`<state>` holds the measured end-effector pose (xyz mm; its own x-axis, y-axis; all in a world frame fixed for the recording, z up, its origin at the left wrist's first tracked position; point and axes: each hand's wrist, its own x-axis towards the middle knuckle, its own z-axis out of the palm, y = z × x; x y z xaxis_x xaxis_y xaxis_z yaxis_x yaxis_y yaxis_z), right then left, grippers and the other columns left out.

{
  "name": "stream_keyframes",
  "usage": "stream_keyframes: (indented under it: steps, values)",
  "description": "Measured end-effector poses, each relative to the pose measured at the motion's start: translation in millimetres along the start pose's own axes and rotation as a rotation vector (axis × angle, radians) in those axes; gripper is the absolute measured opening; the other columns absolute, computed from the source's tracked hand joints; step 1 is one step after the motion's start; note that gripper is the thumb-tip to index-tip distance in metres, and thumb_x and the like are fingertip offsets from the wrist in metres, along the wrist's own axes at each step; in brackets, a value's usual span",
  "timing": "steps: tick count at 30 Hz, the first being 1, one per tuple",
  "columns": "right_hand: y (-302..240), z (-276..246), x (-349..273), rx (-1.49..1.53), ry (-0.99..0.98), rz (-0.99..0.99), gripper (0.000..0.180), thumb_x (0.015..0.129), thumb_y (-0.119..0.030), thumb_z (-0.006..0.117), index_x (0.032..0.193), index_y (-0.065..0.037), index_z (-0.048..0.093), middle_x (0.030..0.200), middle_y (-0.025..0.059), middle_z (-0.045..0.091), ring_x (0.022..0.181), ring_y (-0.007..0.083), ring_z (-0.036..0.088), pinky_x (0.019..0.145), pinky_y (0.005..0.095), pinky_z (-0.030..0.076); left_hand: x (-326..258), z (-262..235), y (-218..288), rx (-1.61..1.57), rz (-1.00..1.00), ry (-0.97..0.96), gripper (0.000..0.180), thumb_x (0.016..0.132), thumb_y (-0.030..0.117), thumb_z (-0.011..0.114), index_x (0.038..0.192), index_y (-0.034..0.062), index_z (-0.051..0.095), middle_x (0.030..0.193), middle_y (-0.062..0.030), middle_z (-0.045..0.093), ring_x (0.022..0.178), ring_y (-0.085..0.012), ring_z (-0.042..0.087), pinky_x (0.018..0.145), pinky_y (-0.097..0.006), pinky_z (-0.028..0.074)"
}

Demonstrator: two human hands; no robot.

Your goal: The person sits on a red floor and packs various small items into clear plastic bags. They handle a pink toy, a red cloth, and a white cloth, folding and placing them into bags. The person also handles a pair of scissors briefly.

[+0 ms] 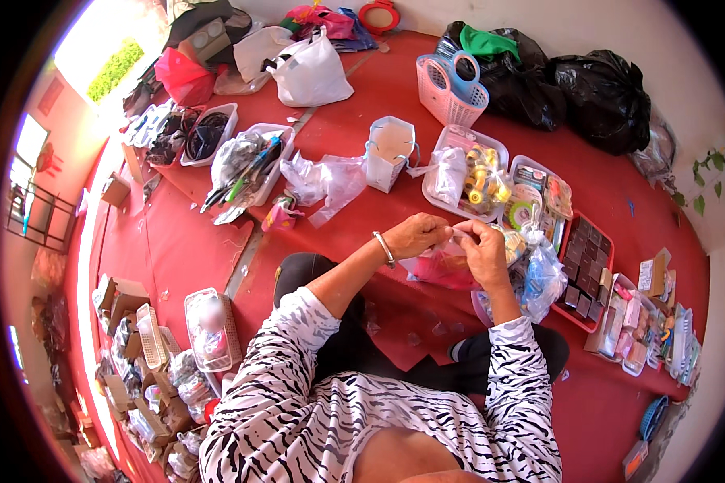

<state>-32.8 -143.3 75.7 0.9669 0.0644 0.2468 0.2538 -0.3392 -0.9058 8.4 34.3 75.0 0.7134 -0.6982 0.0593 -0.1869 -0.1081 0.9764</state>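
Observation:
My left hand [416, 237], with a bracelet at its wrist, and my right hand [486, 251] come together in front of me. Both have their fingers pinched on the top of a small clear plastic bag [441, 270] with something pink-red in it. The bag hangs below my fingers, above the red floor covering; its contents are partly hidden. Close by my right hand stand a clear bag of blue and white pieces [543, 278] and a tray with rolls of tape [520, 214]. Beyond my hands, a white bin holds yellow pieces [482, 179].
A white paper box [390, 153] and a crumpled clear bag [327, 182] lie ahead. On the right are a red crate of dark boxes [586, 270] and a tray of pink items [630, 322]. Black sacks [602, 101] and a pink basket [451, 95] stand at the back. Baskets and cartons line the left.

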Motion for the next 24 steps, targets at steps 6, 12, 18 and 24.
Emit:
stream_keyframes:
  steps: [6, 12, 18, 24]
  values:
    - [0, -9, 4, 0.821, -0.076, 0.409, 0.029, 0.071, 0.006, 0.058, 0.099, 0.001, 0.058, 0.080, 0.0025, 0.059, 0.070, 0.0094, 0.057, 0.065, 0.0215, 0.047, 3, 7, -22, 0.097, 0.162, 0.028, 0.026, 0.091, 0.020, 0.047, 0.078, -0.0001, 0.055, 0.060, -0.0015, 0.050, 0.055, -0.0091, 0.045, 0.051, -0.028, 0.040]
    - [10, -11, 1, 1.074, -0.125, 0.424, 0.040, 0.062, 0.009, 0.054, 0.101, 0.002, 0.056, 0.084, 0.0070, 0.061, 0.075, 0.0141, 0.060, 0.070, 0.0238, 0.050, 2, 7, -16, 0.022, 0.086, 0.003, 0.024, 0.089, 0.020, 0.049, 0.078, 0.0000, 0.055, 0.061, -0.0024, 0.049, 0.056, -0.0096, 0.046, 0.050, -0.029, 0.040]
    - [9, -4, -1, 0.918, -0.119, 0.400, 0.039, 0.059, 0.014, 0.048, 0.095, 0.001, 0.058, 0.086, 0.0074, 0.062, 0.073, 0.0125, 0.060, 0.065, 0.0215, 0.049, -1, 2, -17, 0.148, 0.117, 0.035, 0.031, 0.089, 0.025, 0.046, 0.081, -0.0029, 0.056, 0.063, -0.0110, 0.054, 0.059, -0.0174, 0.051, 0.058, -0.033, 0.043]
    - [1, 1, -5, 0.781, -0.085, 0.366, 0.038, 0.060, 0.016, 0.046, 0.093, 0.001, 0.059, 0.088, 0.0081, 0.062, 0.077, 0.0134, 0.060, 0.071, 0.0225, 0.048, -2, 3, -14, 0.188, 0.056, 0.028, 0.034, 0.088, 0.026, 0.045, 0.076, -0.0031, 0.055, 0.064, -0.0144, 0.056, 0.059, -0.0252, 0.052, 0.060, -0.038, 0.042]
